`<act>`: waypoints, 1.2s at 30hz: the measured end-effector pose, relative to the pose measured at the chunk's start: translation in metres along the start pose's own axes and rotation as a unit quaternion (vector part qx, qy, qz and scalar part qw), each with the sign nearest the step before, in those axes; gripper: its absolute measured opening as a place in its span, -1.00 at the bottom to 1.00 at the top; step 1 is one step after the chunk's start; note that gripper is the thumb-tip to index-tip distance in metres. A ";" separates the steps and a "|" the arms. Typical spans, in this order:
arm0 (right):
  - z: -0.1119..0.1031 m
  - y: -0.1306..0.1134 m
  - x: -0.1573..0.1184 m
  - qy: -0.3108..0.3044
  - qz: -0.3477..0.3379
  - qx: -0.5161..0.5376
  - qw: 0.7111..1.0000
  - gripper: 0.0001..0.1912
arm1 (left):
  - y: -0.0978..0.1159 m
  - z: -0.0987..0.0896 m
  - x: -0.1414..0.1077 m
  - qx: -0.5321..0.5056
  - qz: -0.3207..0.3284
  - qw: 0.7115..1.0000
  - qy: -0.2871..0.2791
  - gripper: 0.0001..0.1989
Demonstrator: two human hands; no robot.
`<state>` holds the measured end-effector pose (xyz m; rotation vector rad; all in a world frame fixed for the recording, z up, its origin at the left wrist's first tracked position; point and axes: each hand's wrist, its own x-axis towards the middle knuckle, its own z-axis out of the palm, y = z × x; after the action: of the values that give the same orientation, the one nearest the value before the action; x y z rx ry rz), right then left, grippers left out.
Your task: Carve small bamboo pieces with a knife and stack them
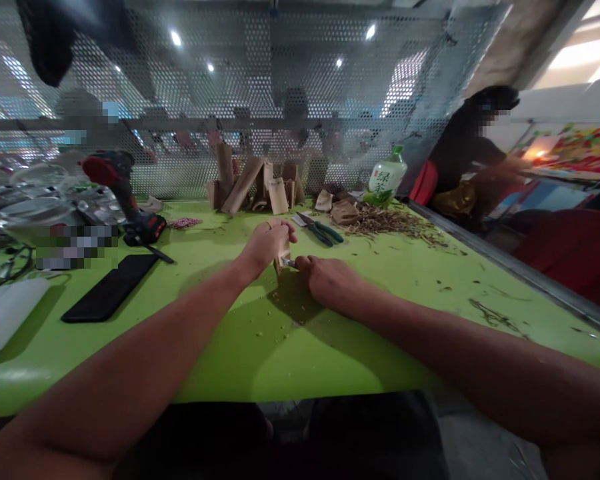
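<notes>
My left hand (269, 244) is closed around a small piece of wood (281, 261), pale on its cut face and brown along its edge. It is held tilted just above the green table. From the right, my right hand (327, 279) grips a small carving knife (291, 264), its short metal end against the cut face; most of the handle is hidden in the fingers. Pale wood chips (280, 328) lie scattered on the table below both hands. Just beyond them rest dark-green-handled pliers (321, 231).
Wooden pieces (245, 183) stand against a perforated metal screen (260, 100). A green tea bottle (386, 177) and dry twigs (385, 220) are at back right. A cordless drill (123, 193), a black phone (110, 288) and a white case (10, 313) occupy the left. Another person (473, 147) sits at right.
</notes>
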<state>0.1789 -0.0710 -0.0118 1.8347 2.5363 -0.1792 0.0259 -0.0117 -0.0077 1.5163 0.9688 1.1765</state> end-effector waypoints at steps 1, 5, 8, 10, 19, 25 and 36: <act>0.000 0.000 0.001 0.000 0.003 0.005 1.000 -0.57 | 0.001 0.000 0.000 0.002 -0.004 1.000 -0.001 -0.86; -0.001 -0.001 0.002 0.009 0.000 -0.019 1.000 -0.62 | 0.006 0.001 -0.002 0.034 -0.012 0.999 0.007 -0.86; 0.000 -0.001 0.003 0.025 -0.014 -0.058 0.998 -0.64 | 0.007 0.001 -0.002 0.097 0.010 0.995 0.020 -0.82; 0.002 -0.001 0.004 0.033 -0.015 -0.082 0.996 -0.63 | 0.007 0.000 -0.002 0.134 0.017 0.990 0.034 -0.80; 0.000 -0.006 -0.002 0.008 0.009 0.009 1.000 -0.54 | -0.004 -0.003 0.005 0.134 0.040 0.989 0.052 -0.84; -0.003 -0.006 -0.001 -0.004 0.019 0.010 1.000 -0.61 | -0.004 -0.002 0.004 0.120 0.025 0.991 0.044 -0.85; 0.002 -0.001 0.004 0.038 -0.020 -0.071 0.997 -0.63 | 0.005 0.002 0.001 0.130 0.012 0.989 0.072 -0.85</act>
<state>0.1763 -0.0679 -0.0141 1.7722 2.5626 0.0718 0.0282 -0.0120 -0.0032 1.6670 1.2434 1.2277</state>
